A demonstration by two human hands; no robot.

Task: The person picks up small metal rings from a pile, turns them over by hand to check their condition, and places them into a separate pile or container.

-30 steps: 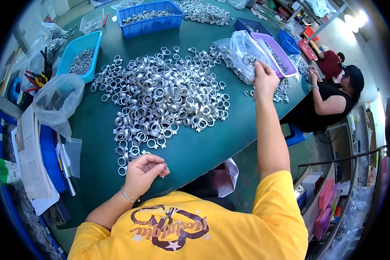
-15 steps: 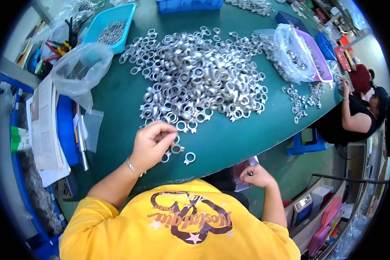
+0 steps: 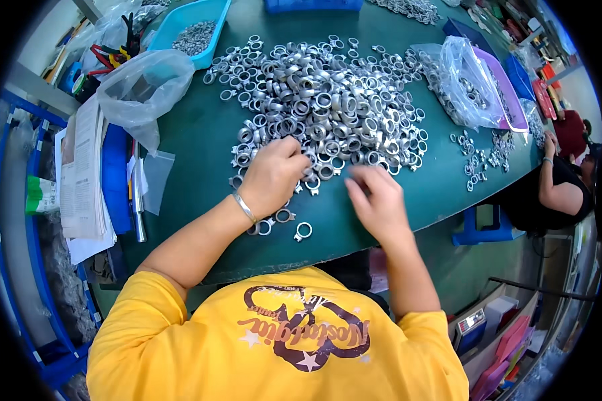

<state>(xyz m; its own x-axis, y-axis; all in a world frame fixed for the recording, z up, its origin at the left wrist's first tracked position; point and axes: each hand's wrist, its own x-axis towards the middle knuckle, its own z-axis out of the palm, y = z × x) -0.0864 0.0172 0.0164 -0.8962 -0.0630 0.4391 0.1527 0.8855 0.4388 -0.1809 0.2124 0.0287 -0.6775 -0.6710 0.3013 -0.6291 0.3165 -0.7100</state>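
Note:
A big heap of silver metal rings (image 3: pixel 341 100), each with a small lug, lies on the green table. At the heap's near left edge my left hand (image 3: pixel 274 172) reaches in with curled fingers pressed together. Whatever is between its fingertips is hidden. My right hand (image 3: pixel 379 204) hovers above the bare table just in front of the heap, thumb and fingers apart and a little blurred, with nothing visible in it. A single ring (image 3: pixel 303 231) lies apart, close to the table's front edge. A few more rings (image 3: pixel 265 226) sit under my left wrist.
A turquoise tray (image 3: pixel 222 30) of small parts and a plastic bag (image 3: pixel 144 83) stand at the left, beside stacked papers (image 3: pixel 83 174). On the right are a lilac tray (image 3: pixel 512 100), a bag of parts (image 3: pixel 465 87) and loose pieces (image 3: pixel 475 167). A co-worker (image 3: pixel 562 180) sits beyond.
My left hand has moved forward and right, into the heap's near edge. My right hand has risen from beside my lap to over the table, its fingers opening. The view has shifted slightly.

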